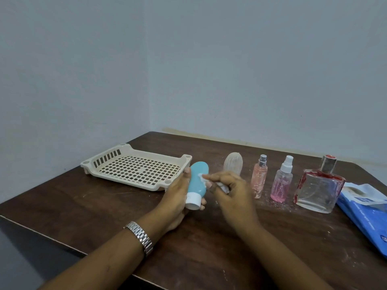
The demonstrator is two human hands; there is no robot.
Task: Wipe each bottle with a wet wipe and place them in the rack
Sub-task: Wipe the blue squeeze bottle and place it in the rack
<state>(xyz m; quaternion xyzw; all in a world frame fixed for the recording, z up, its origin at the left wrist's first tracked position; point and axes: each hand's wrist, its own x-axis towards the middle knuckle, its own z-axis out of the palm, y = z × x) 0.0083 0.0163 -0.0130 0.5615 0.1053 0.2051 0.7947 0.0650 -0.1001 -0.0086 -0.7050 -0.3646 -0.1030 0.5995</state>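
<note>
Turquoise bottle [198,182], white cap [193,202] nearest camera, in left hand [177,195] grip; right hand [230,191] grip pinches wet wipe [201,177] against it.

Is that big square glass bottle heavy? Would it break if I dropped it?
Probably heavy for its size: the square bottle looks like thick clear glass. It could well crack on the hard wooden table. Its wide flat base should keep it from tipping.

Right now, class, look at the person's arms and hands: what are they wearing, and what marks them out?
Both forearms are bare, with no sleeves in view and no gloves. A silver metal wristwatch with a link bracelet sits on the wrist of the left hand. The right hand and its wrist wear nothing visible.
</note>
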